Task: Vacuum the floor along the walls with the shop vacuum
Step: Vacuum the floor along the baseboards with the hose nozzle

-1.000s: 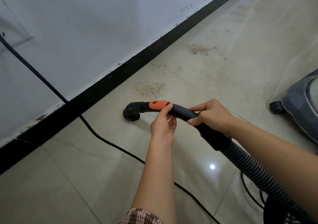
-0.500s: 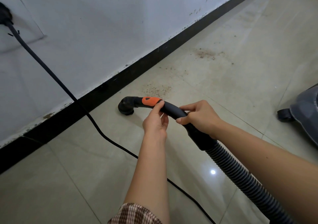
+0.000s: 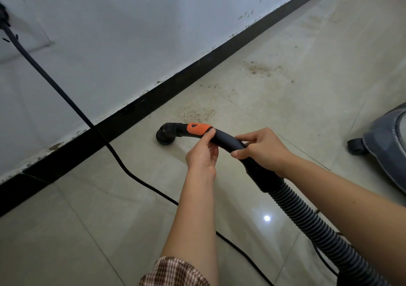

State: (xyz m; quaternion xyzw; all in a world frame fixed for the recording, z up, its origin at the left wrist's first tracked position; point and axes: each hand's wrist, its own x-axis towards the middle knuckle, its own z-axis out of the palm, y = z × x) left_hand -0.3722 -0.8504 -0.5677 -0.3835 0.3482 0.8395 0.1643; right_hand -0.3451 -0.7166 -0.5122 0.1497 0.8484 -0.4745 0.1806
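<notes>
**Nozzle held short of the first debris patch, at the wall edge of the floor**

Head view. The nozzle (image 3: 165,135) is mouth-down at the floor (image 3: 109,230), near the black baseboard (image 3: 153,101) that bounds the floor at the foot of the wall (image 3: 131,33). Whether it actually touches the tile cannot be told. The left hand (image 3: 201,156) pinches the handle tube (image 3: 226,141) between thumb and fingers, just behind the orange collar (image 3: 197,128). The right hand (image 3: 263,151) is wrapped round the tube farther back, ahead of the ribbed hose (image 3: 307,217). The hose runs off toward the lower right corner. The shop vacuum canister (image 3: 386,145) stands at the right edge of the view, with one caster (image 3: 357,146) showing.

*Change.* Over the last second both grips have stayed as they were, and the nozzle has barely moved relative to the near debris patch (image 3: 197,113). The main change is that the view has shifted, bringing the wall plug (image 3: 3,19) into the upper left corner. From it the power cord (image 3: 66,96) descends the wall, crosses the baseboard and trails over the floor beneath the left forearm.

*Reading.* The near patch lies just beyond the nozzle, and the far debris patch (image 3: 261,68) lies well along the same edge. Both are still on the tile, so this pass is judged to be at its start. The next stroke would carry the nozzle forward along the baseboard, away from the cord.

*Writing.* No brand, label or lettering can be read. The collar carries only a darker triangular mark.
</notes>
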